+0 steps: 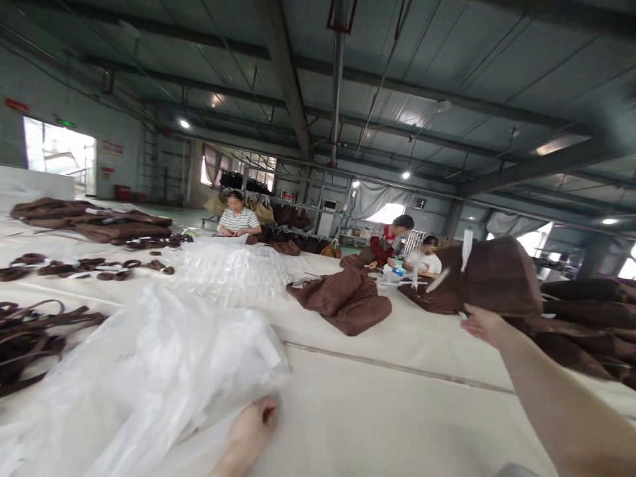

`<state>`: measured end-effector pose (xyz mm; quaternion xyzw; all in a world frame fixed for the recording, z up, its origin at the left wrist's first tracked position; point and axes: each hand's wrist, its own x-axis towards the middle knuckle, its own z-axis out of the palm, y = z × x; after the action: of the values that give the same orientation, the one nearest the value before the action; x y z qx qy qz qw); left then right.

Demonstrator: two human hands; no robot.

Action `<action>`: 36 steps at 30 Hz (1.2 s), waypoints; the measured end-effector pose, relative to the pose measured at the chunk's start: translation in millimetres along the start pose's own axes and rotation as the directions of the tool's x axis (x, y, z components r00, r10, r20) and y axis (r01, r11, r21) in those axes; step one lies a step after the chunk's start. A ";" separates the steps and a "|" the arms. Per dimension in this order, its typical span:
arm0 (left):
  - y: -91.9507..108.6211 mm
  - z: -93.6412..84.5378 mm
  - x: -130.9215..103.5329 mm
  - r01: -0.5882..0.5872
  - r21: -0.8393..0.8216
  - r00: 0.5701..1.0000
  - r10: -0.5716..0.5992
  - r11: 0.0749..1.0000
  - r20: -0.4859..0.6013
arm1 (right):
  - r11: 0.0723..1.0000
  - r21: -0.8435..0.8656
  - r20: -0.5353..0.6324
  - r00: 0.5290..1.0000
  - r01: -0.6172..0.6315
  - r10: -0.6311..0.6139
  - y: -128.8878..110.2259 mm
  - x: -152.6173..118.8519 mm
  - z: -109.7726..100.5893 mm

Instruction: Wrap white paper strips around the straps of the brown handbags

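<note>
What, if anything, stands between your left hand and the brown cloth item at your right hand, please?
Only the right hand, at the near edge of the brown cloth item, seems in the left hand's way; the crumpled brown piece lies beyond that line, off to its left.

Large hall, metal ceiling beams [285, 73] overhead, small lamps [406, 175] lit among them. Far left: bright doorway [60, 154], green sign [65, 123] above it, red sign [16, 105] high on the wall beside. Beyond the pale tabletop [368, 397], a person in a striped shirt [239, 220]; right of there, a person in dark red sleeves [390, 240], leaning, and near that one a person in white [430, 260]. Behind the striped shirt, clothes rack [248, 192], dark and tan pieces hanging. Grey curtain [375, 199] partly across a bright window [388, 213].
</note>
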<state>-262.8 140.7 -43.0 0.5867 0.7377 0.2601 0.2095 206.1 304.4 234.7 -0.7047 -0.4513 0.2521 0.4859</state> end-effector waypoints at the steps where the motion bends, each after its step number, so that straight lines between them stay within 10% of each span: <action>1: -0.7 2.8 0.3 0.000 0.021 1.000 0.001 1.000 -0.019 | 0.997 -0.079 0.065 0.998 0.001 0.004 22.1 2.7 21.0; 8: -8.2 7.8 3.2 0.038 0.032 0.998 -0.036 0.999 -0.059 | 0.764 -0.519 0.422 0.892 0.384 -0.161 71.5 13.0 189.1; 13: -10.8 9.5 7.5 0.067 0.014 0.995 -0.066 0.998 -0.080 | 0.393 -0.561 0.623 0.684 0.729 -0.379 61.5 3.7 301.5; 16: -10.4 9.5 10.1 0.100 0.012 0.992 -0.099 0.995 -0.072 | 0.232 -0.559 0.685 0.602 0.796 -0.411 62.6 1.7 350.9; 20: -7.4 9.1 10.7 0.139 0.015 0.988 -0.138 0.990 -0.075 | 0.154 -0.621 0.669 0.622 0.768 -0.406 76.7 3.3 381.2; 27: -3.6 4.6 9.6 0.150 0.017 0.987 -0.149 0.988 -0.055 | 0.034 -0.569 0.730 0.524 0.821 -0.438 103.8 -46.9 341.9; 31: -2.3 2.1 10.2 0.138 0.027 0.989 -0.137 0.990 -0.053 | -0.033 -0.480 0.790 0.416 0.877 -0.451 146.6 -76.0 255.8; 34: -2.2 1.9 10.9 0.125 0.022 0.991 -0.123 0.992 -0.057 | -0.027 -0.342 0.803 0.277 0.939 -0.527 195.2 -46.2 168.7; 36: -2.5 2.2 11.2 0.122 0.025 0.991 -0.120 0.992 -0.063 | 0.053 -0.431 0.724 0.380 0.901 -0.576 216.7 -6.1 110.9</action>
<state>-265.8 151.5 -46.3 0.5355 0.7817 0.2540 0.1939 200.0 323.6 -7.9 -0.4269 -0.8883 -0.1499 0.0783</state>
